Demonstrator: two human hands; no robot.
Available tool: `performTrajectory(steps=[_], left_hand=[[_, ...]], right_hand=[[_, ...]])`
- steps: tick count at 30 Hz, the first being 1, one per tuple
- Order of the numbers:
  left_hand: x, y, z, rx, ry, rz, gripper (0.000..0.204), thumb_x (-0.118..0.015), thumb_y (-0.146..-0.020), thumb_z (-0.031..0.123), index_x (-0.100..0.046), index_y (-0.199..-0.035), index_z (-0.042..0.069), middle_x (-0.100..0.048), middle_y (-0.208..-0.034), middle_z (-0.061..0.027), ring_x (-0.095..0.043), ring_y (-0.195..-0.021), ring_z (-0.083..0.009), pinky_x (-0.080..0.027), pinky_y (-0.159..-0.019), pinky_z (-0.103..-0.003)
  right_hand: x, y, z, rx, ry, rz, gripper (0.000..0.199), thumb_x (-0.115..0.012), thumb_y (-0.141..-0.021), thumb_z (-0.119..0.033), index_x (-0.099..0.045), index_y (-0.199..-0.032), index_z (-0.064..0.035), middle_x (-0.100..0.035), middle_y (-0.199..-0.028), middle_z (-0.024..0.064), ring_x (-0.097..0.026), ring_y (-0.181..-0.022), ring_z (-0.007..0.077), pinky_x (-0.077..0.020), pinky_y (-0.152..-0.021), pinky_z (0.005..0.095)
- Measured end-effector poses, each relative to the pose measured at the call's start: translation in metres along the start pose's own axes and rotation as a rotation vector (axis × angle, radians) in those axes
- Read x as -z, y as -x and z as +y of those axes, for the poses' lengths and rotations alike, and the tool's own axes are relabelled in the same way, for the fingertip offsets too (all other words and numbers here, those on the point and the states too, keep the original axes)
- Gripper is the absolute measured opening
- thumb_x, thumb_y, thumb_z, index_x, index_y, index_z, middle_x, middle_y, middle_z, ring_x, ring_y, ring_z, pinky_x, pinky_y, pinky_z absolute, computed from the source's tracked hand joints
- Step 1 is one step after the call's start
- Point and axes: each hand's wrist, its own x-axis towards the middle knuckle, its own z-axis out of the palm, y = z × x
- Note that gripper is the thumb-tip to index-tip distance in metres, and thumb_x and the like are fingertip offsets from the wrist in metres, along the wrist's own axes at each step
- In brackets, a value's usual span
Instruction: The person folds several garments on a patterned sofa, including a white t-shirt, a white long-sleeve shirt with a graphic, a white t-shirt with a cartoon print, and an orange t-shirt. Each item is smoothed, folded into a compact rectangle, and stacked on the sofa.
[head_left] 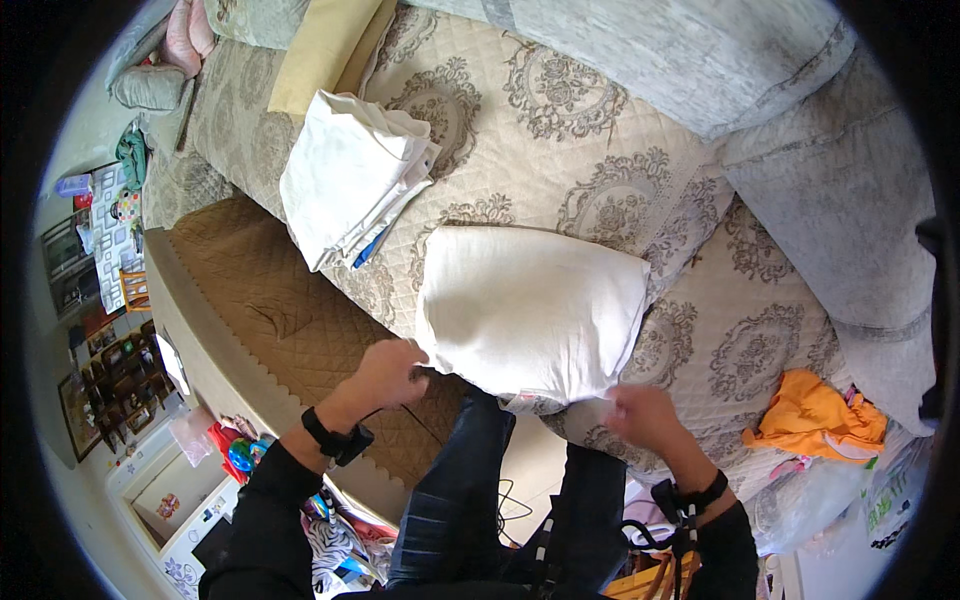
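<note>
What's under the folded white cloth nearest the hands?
The patterned quilted cover shows along the far and right edges of the folded white cloth, so it appears to rest on that. What lies directly beneath its middle is covered and can't be seen.

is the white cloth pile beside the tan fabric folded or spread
Folded: the white cloth pile sits compact, layered edges showing along its right side.

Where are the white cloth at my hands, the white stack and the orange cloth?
White cloth [530, 305]: head view, middle of its top face.
White stack [350, 175]: head view, its upper face.
Orange cloth [818, 418]: head view, its crumpled middle.
</note>
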Motion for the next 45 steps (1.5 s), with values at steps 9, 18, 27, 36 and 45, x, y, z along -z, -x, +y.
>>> performTrajectory(steps=[9,18,27,36,45], left_hand=[[-0.024,-0.112,-0.055,0.539,0.735,0.445,0.023,-0.065,-0.080,0.021,-0.064,-0.081,-0.002,-0.058,-0.063,-0.0038,-0.049,-0.054,-0.0108,-0.040,-0.050,-0.028],[-0.008,-0.119,-0.050,0.480,1.299,0.442,0.016,-0.056,-0.089,0.016,-0.061,-0.086,0.001,-0.058,-0.071,-0.0008,-0.053,-0.063,-0.0096,-0.043,-0.058,-0.025],[0.018,-0.148,-0.018,0.258,0.856,0.407,0.028,-0.058,-0.081,0.000,-0.059,-0.110,-0.001,-0.063,-0.091,-0.0058,-0.056,-0.079,-0.0097,-0.046,-0.070,-0.024],[0.086,-0.253,0.001,0.149,0.336,0.434,0.045,-0.057,-0.073,0.002,-0.057,-0.118,0.002,-0.062,-0.103,-0.0171,-0.059,-0.088,-0.0246,-0.047,-0.080,-0.032],[0.128,-0.293,0.001,0.066,-0.048,0.621,0.027,-0.056,-0.073,0.009,-0.067,-0.097,0.005,-0.064,-0.094,-0.0213,-0.060,-0.092,-0.0378,-0.048,-0.082,-0.041]], right_hand=[[-0.026,-0.090,0.069,-0.398,-0.631,0.576,0.019,-0.063,-0.080,-0.015,-0.060,-0.080,0.0043,-0.056,-0.061,0.0046,-0.050,-0.057,0.0126,-0.0419,-0.054,0.0292],[0.002,-0.095,0.058,-0.449,-1.075,0.549,0.012,-0.058,-0.085,-0.012,-0.061,-0.091,-0.0024,-0.058,-0.074,0.0003,-0.050,-0.067,0.0084,-0.0401,-0.061,0.0247],[0.039,-0.117,0.069,-0.341,-1.231,0.633,0.020,-0.060,-0.084,-0.003,-0.061,-0.103,0.0005,-0.062,-0.088,0.0035,-0.056,-0.080,0.0101,-0.0446,-0.073,0.0238],[0.111,-0.154,0.092,-0.335,-1.198,0.698,0.031,-0.062,-0.080,-0.004,-0.058,-0.110,0.0025,-0.061,-0.099,0.0078,-0.058,-0.083,0.0124,-0.0466,-0.074,0.0245],[0.129,-0.175,0.100,-0.305,-1.002,0.746,0.035,-0.061,-0.078,-0.004,-0.058,-0.112,0.0020,-0.064,-0.090,0.0073,-0.058,-0.074,0.0116,-0.0477,-0.067,0.0256]])
